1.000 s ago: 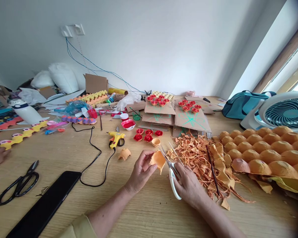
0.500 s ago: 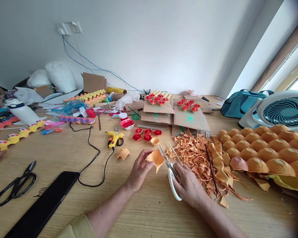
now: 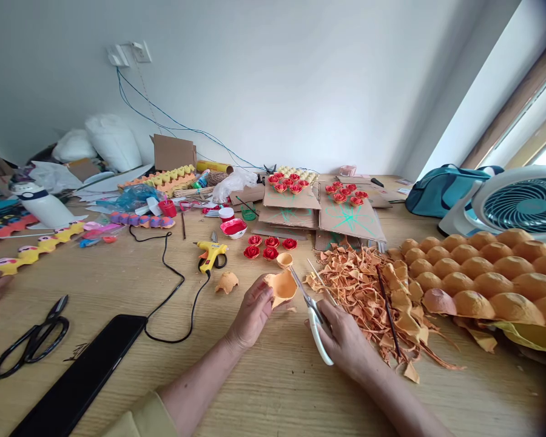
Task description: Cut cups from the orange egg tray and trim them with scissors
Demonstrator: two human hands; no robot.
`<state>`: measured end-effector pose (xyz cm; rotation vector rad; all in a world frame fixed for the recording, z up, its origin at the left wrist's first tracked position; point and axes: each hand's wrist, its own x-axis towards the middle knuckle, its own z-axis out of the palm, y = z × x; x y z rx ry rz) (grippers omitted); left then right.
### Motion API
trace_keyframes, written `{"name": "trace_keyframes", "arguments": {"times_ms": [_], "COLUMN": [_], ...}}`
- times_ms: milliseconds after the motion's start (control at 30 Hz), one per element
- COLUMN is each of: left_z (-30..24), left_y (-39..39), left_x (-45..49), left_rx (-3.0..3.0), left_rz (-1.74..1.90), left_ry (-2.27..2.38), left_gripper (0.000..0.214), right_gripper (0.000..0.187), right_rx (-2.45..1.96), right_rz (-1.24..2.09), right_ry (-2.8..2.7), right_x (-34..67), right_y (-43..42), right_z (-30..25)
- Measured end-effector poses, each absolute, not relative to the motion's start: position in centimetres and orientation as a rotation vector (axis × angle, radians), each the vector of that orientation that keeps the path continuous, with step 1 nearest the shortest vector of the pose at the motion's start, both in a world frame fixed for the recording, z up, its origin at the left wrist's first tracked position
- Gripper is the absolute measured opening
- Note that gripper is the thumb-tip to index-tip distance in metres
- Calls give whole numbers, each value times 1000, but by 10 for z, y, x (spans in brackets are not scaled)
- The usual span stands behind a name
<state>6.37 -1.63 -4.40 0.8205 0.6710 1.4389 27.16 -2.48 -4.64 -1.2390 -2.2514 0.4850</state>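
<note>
Since half a second ago I've turned the orange cup (image 3: 283, 288) in my left hand (image 3: 253, 309), so its mouth faces me more and it sits a touch further left. Left thumb and fingers are pinching its near edge, above the table (image 3: 264, 388). Right hand (image 3: 343, 340) is wrapped around the white-handled scissors (image 3: 313, 318), blades just beside the cup's right edge; can't tell how far they're parted. Tiny scrap (image 3: 292, 309) under the rim, not sure if it's still attached.

Just past the cup there's a smaller cup (image 3: 284, 261) and five red flowers (image 3: 270, 252), with a heap of orange scraps (image 3: 355, 285) to the right. Writing-wise: the mark on the fan (image 3: 540, 207) hub is too small to read, and the cardboard (image 3: 352, 221) has green strokes spreading from a centre. Yellow glue gun (image 3: 209, 255) lies left of the flowers.
</note>
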Motion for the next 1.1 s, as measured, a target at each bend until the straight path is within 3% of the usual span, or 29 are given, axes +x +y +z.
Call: {"name": "trace_keyframes", "arguments": {"times_ms": [500,1100], "left_z": [-50,-48], "left_y": [-16,-14], "left_x": [60,56], "left_rx": [984,986], "left_rz": [1341,1292], "left_ry": [793,802], "left_gripper": [31,30], "right_gripper": [16,19], "right_rx": [-1240,-1165], "right_rz": [266,275], "right_ry": [-2277,-2341], "right_x": [272,274], "right_y": [-23,-25], "right_z": [-44,-40]}}
